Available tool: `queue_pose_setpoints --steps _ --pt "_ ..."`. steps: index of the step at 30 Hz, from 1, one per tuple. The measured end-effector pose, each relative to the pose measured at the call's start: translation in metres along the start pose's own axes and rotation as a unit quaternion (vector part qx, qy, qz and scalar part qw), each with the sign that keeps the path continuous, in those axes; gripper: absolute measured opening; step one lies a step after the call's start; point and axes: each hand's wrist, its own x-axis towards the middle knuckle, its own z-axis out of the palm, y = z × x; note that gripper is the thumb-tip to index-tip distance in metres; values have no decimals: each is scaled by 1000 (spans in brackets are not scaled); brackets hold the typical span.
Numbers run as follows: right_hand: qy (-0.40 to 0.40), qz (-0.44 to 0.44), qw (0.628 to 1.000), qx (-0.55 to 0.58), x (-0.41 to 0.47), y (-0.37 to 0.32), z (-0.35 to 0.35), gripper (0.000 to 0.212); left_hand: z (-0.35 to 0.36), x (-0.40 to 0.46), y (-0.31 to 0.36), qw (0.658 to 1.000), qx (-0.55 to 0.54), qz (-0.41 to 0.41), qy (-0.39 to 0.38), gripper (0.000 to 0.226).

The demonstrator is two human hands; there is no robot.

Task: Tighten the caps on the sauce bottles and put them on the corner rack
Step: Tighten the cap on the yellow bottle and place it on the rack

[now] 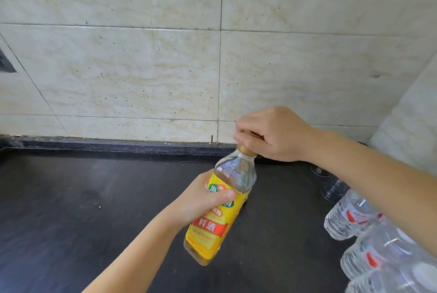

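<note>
- A person stood at a dark countertop (pixel 71 210) backed by a pale marbled tile wall (pixel 142 67); only the two bare forearms and hands were in view.
- The left hand (pixel 203 198) was wrapped around the middle of a sauce bottle (pixel 220 207), thumb across its yellow label, holding it in the air above the countertop and tilted so that its neck leaned toward the wall.
- The bottle was clear, with pale liquid inside and a red band of Chinese characters on the label.
- The right hand (pixel 272 134) was closed over the gold cap (pixel 246 149) at the top of the bottle, fingers curled round it — only the cap's lower edge showed beneath them.
- To the right of the bottle, partly under the right forearm, lay several clear plastic water bottles (pixel 350 214) with red and white labels, bundled together.
- Behind those, nearer the wall, something clear and glassy (pixel 331 186) sat on the countertop; what it was could not be told.
- No corner rack was visible anywhere in view.
- Judged from the grip, the step in hand was the tightening of this bottle's cap — how snug it already was could not be seen.
- The next move would call for a firm twist of the right hand against the left hand's hold, then carrying the bottle upright to the rack, wherever it stood out of view.
</note>
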Motion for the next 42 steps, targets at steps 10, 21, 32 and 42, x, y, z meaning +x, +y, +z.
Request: queue_pose_setpoints --steps 10,21,32,42 --pt "-197 274 941 -24 -8 -20 41 49 24 -17 -31 963 197 -46 176 38" --pt "-86 265 960 -11 -11 -13 22 46 22 -16 -4 954 252 -31 162 39" --pt "20 97 993 -61 -16 -10 1 44 20 -18 13 991 114 -1 72 39" --pt "56 -106 993 3 -25 -14 -14 46 3 -23 17 994 -1 -16 -112 78"
